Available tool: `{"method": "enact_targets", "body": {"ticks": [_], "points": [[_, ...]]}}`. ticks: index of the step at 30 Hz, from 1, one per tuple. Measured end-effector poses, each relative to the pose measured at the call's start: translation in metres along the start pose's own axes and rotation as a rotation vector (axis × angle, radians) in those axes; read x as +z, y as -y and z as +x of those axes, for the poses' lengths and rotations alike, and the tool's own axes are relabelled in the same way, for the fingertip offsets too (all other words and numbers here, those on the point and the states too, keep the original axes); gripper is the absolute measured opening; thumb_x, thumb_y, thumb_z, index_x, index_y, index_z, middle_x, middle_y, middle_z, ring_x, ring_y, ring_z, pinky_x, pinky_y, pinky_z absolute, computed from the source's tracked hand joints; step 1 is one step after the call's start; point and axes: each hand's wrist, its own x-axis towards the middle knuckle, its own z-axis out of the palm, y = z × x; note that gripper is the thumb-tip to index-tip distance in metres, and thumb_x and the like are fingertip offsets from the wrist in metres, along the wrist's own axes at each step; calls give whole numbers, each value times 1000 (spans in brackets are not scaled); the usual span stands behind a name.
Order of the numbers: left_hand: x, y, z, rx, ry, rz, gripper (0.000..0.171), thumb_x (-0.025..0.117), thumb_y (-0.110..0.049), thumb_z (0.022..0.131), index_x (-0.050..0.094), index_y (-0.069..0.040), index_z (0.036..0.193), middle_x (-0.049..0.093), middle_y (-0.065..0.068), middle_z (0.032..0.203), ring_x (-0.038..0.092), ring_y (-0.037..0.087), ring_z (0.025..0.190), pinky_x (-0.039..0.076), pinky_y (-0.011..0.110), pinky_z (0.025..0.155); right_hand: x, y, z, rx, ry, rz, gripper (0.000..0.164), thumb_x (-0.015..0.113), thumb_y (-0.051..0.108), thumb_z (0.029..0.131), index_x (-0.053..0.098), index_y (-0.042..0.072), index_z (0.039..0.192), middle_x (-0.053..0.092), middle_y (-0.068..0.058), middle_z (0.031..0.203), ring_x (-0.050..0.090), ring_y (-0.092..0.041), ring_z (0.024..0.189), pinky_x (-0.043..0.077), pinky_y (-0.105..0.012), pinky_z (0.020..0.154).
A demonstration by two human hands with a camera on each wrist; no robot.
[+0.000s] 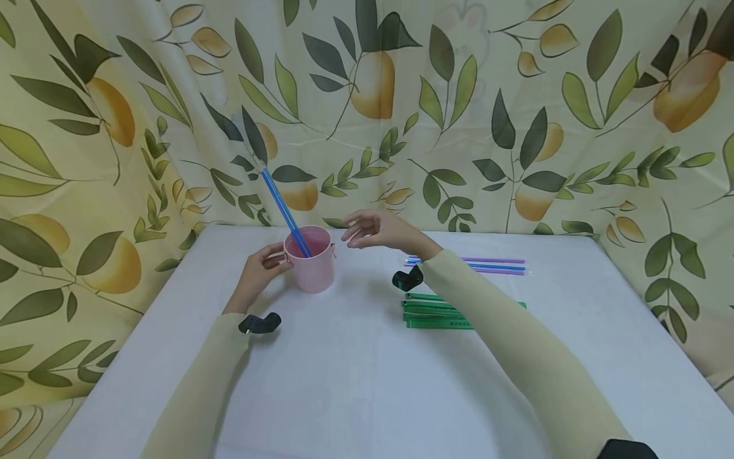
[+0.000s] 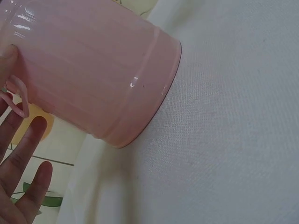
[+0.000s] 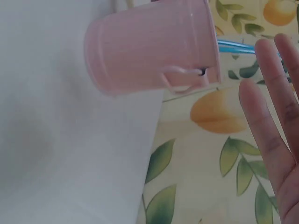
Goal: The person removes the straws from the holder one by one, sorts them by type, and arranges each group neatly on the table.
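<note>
A small pink bucket (image 1: pixel 312 273) stands upright on the table, with a few blue straw-like sticks (image 1: pixel 282 205) leaning out of it to the left. My left hand (image 1: pixel 256 274) holds the bucket at its left side. In the left wrist view the thumb (image 2: pixel 7 63) lies against the bucket wall beside the small handle loop (image 2: pixel 18 95), while other fingers spread away from it. To the right of the bucket, apart from it, my right hand (image 1: pixel 385 231) hovers with loosely extended fingers and nothing in them. The right wrist view shows the bucket's other handle loop (image 3: pixel 180 79).
Purple and blue sticks (image 1: pixel 493 266) lie on the table at the right, partly under my right forearm. Nearer to me is a stack of green strips (image 1: pixel 432 313), partly covered by the sleeve. A leaf-and-fruit patterned curtain (image 1: pixel 367 146) hangs behind the white table (image 1: pixel 321 382).
</note>
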Motion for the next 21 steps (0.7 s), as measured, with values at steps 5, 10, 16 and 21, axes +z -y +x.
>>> {"method": "enact_targets", "body": {"ticks": [5, 10, 16, 21], "points": [[-1, -1, 2, 10, 17, 13, 61, 71, -17, 84, 44, -4, 138, 44, 17, 143, 47, 35, 128, 38, 44, 110, 7, 9, 23, -5, -27, -4, 45, 68, 14, 86, 53, 7, 128, 66, -13, 116, 67, -21, 100, 57, -35, 87], [1, -3, 3, 16, 31, 30, 69, 72, -17, 83, 39, -6, 142, 42, 19, 144, 43, 36, 130, 37, 45, 111, 16, 21, 42, -2, -71, -44, 41, 68, 14, 85, 56, 8, 124, 67, -12, 115, 66, -20, 103, 57, -33, 85], [7, -7, 5, 31, 36, 23, 76, 75, -14, 79, 35, -7, 143, 42, 20, 143, 43, 36, 130, 39, 46, 110, 29, 28, 65, 33, -118, -37, 39, 69, 14, 84, 58, 7, 121, 68, -12, 114, 65, -21, 105, 56, -33, 88], [9, -9, 6, 26, 24, 49, 77, 76, -17, 78, 35, -8, 143, 42, 18, 143, 41, 34, 131, 36, 47, 111, 36, 30, 82, 68, -173, -11, 40, 72, 16, 83, 59, 5, 119, 67, -13, 114, 65, -22, 104, 57, -33, 84]]}}
